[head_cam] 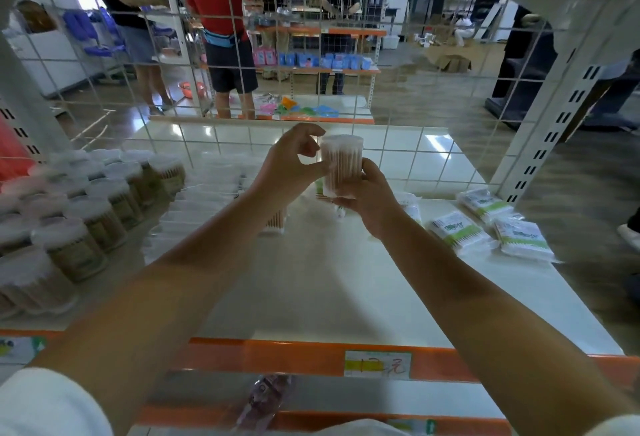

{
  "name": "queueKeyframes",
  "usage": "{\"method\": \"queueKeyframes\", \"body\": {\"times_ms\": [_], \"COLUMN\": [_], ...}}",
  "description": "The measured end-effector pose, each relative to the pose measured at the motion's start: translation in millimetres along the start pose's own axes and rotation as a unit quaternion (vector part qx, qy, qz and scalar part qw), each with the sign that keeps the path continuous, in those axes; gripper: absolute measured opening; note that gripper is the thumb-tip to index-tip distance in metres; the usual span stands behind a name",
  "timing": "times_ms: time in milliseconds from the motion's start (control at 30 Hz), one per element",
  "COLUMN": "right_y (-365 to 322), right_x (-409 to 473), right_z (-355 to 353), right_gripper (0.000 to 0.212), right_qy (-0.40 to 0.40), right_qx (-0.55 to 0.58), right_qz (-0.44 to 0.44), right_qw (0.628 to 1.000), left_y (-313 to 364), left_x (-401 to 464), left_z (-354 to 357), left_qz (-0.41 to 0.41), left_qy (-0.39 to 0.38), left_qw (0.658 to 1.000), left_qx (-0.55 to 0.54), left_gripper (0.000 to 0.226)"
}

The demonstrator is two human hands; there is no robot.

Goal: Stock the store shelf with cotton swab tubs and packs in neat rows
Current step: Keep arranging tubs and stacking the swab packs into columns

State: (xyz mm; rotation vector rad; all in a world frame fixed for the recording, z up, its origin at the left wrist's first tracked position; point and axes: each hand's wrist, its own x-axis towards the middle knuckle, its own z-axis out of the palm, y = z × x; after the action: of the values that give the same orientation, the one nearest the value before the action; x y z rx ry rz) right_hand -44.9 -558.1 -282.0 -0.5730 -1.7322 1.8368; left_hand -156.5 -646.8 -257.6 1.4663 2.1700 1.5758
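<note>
Seen from a head-worn camera looking forward and down, two bare forearms reach into a white store shelf [329, 297] with an orange front edge. Held up in the air above the middle of the shelf is a clear round tub of cotton swabs [341, 165], upright, with pale wooden sticks visible through its wall. The right hand [369, 200] cups the tub from below and from the right side, its fingers curled around the lower half. The left hand [289, 167] is at the tub's left side, thumb and fingers [311, 131] bent in a narrow pinching shape near the top rim; whether they actually touch the tub cannot be told.

On the left of the shelf stand rows of swab tubs [86, 207], packed close together and blurred by motion. Just right of them lies a row of clear flat packs [207, 193], also blurred. Partly hidden behind the left forearm stands another tub [275, 222] on the shelf. On the right side of the shelf, several flat bagged swab packs [491, 228] with green and white labels lie loosely, not in line.

A price label [377, 364] is fixed on the orange front edge. A white wire grid [242, 65] forms the back of the shelf; through it, other people and other shelves of goods show across the aisle
</note>
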Motion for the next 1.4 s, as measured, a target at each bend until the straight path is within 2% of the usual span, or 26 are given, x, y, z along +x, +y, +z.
{"method": "queueKeyframes", "body": {"times_ms": [167,367,533,700,867,933,1233,1400], "right_y": [-4.3,-5.1,-12.2,-31.6,-43.0,-42.2,-27.7,-14.7], "right_x": [-0.7,-0.4,3.6,7.3,10.1,13.0,26.3,32.4], "right_z": [6.5,10.3,26.0,49.3,75.7,87.7,159.3,194.1], "right_gripper": [0.062,0.053,0.035,0.033,0.058,0.062,0.059,0.058], "right_qy": [-0.015,-0.02,0.002,0.019,0.025,0.023,0.012,0.006], "right_qx": [-0.039,-0.098,-0.218,-0.315,-0.326,-0.335,-0.365,-0.384], "right_qz": [0.016,-0.004,-0.034,-0.097,-0.115,-0.105,-0.096,-0.093], "right_qw": [0.999,0.995,0.975,0.944,0.938,0.936,0.926,0.919], "left_y": [0.6,-2.3,2.2,9.9,-1.2,-9.3,-64.4,-107.5], "left_x": [2.3,5.0,17.3,29.7,39.5,39.7,33.9,30.5], "left_z": [-4.4,-16.9,-38.9,-69.8,-115.4,-136.1,-219.1,-239.8], "left_qz": [-0.008,-0.005,0.018,0.027,0.025,0.024,0.012,-0.003], "left_qy": [-0.047,-0.107,-0.179,-0.168,-0.136,-0.123,-0.14,-0.161], "left_qw": [0.999,0.994,0.983,0.985,0.989,0.989,0.969,0.962], "left_qx": [-0.002,-0.006,0.035,0.022,0.059,0.076,0.204,0.22], "left_gripper": [0.049,0.061,0.064,0.06,0.062,0.061,0.062,0.062]}}
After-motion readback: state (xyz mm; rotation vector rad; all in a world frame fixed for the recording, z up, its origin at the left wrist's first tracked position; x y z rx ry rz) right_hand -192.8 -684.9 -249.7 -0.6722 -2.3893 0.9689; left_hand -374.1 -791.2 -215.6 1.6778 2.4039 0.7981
